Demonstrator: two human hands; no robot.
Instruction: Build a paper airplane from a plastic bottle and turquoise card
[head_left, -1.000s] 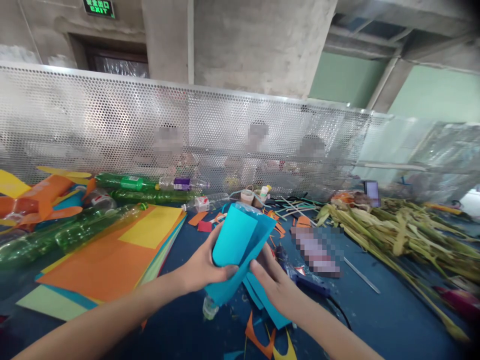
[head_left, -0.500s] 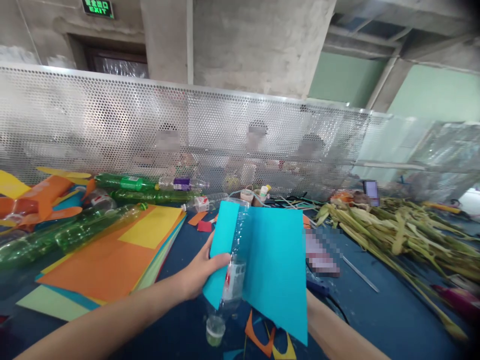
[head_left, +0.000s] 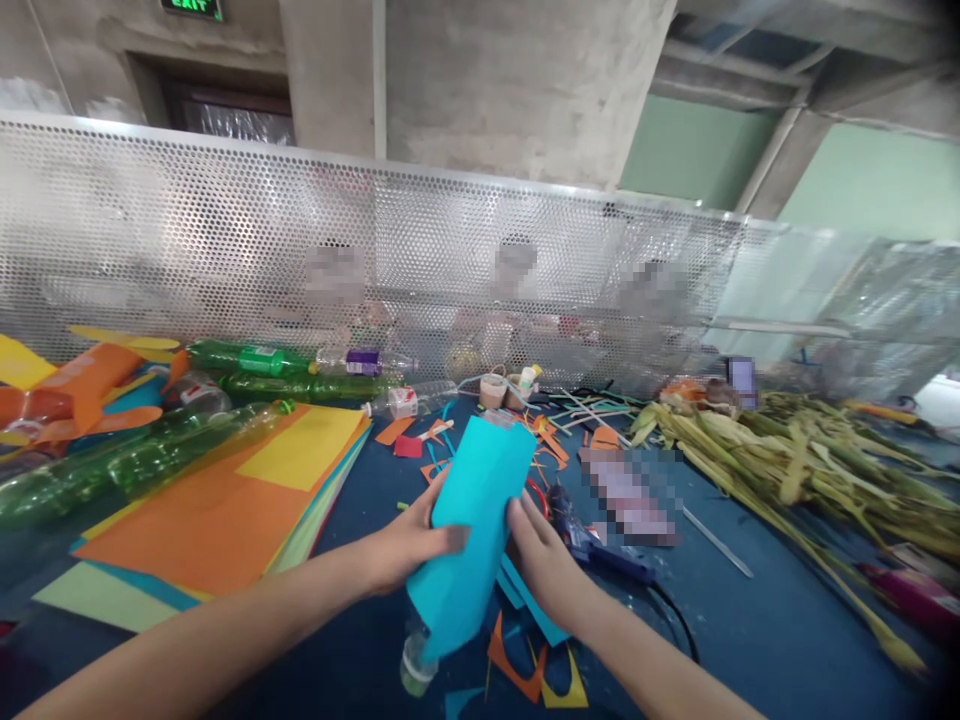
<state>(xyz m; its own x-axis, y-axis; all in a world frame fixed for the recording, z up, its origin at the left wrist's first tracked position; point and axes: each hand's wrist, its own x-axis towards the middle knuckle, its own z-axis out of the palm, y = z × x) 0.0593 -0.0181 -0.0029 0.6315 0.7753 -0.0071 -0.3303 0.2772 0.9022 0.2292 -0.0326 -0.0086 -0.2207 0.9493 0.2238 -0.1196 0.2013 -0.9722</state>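
A sheet of blue paper (head_left: 480, 500) is wrapped around a clear plastic bottle (head_left: 417, 655), which tilts with its white-capped neck toward me. Only the neck and a bit of the far end show past the paper. My left hand (head_left: 412, 540) grips the roll from the left, thumb across its front. On the other side, my right hand (head_left: 544, 560) presses the paper with its fingers closed against it. Below the right hand lie blue paper strips (head_left: 529, 595). A dark blue glue gun (head_left: 615, 558) with a black cord rests just right of that hand.
Stacked coloured paper (head_left: 202, 520) and green bottles (head_left: 150, 470) lie at left, beside an orange-and-yellow paper craft (head_left: 90, 390). Dried corn husks (head_left: 802, 460) spread at right. Orange scraps (head_left: 517, 660) lie in front. A perforated metal screen (head_left: 450, 260) borders the back, with people behind it.
The blue sheet's right flap, standing open before, is now folded round the bottle. My right hand has come from behind the sheet to its right side, exposing the glue gun.
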